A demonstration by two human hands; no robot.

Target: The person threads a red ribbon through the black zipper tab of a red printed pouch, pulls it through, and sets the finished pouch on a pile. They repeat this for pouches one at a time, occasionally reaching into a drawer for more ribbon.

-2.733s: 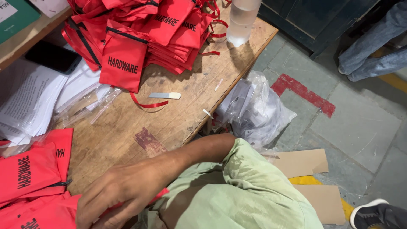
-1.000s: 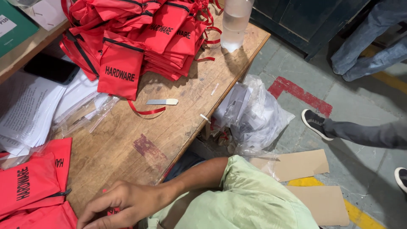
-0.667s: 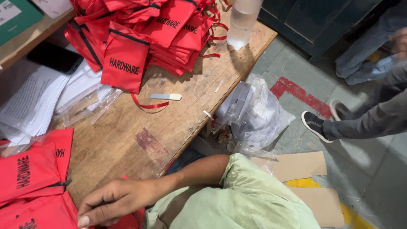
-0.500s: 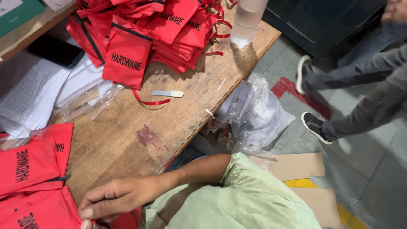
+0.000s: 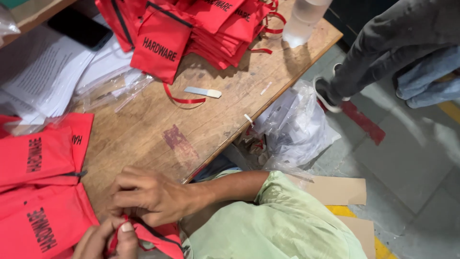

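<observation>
My right hand (image 5: 151, 196) reaches in from a light green sleeve at the lower right and pinches the top edge of a red zip pouch (image 5: 155, 238) at the wooden table's (image 5: 158, 129) near edge. At the bottom of the frame my left hand (image 5: 103, 241) grips the same pouch by its left end, thumb on the fabric. Flat red pouches (image 5: 36, 192) with black lettering lie just left of both hands.
A heap of red pouches (image 5: 191, 24) fills the table's far side, with a clear plastic bottle (image 5: 304, 19) beside it. Papers (image 5: 48, 72), a dark phone (image 5: 79, 29) and a small white strip (image 5: 202, 92) lie on the table. A plastic bag (image 5: 297, 127) and cardboard (image 5: 335, 189) sit on the floor; another person's legs (image 5: 383, 52) stand at the right.
My right hand has closed on a red pouch at the table edge and my left hand has come in to grip it. A passer-by has walked in at the right.
</observation>
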